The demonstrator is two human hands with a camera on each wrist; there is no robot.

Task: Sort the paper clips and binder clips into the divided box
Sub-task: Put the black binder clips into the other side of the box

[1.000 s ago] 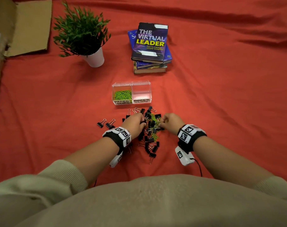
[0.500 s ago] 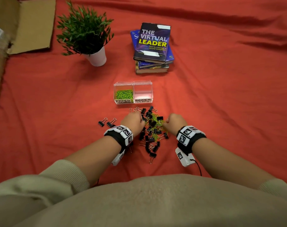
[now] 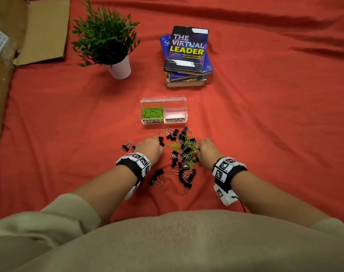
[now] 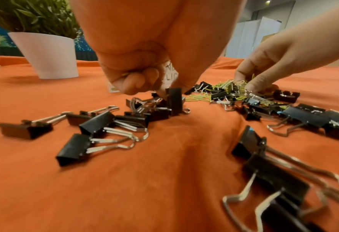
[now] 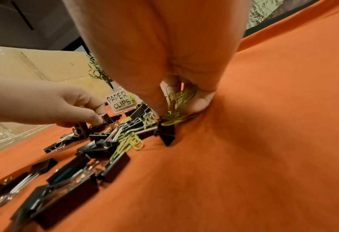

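Both hands work in the pile on the red cloth [image 3: 265, 114]. The left hand [image 3: 150, 147] pinches a black binder clip [image 4: 174, 102]; the right hand [image 3: 207, 149] grasps several green paper clips [image 5: 176, 106].

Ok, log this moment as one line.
left hand: pinching binder clip | right hand: gathering paper clips | box: paper clips in left half, binder half bare

path to divided box [image 3: 163, 99]: open cloth | obstacles: potted plant [image 3: 108, 36], books [image 3: 187, 55] behind it
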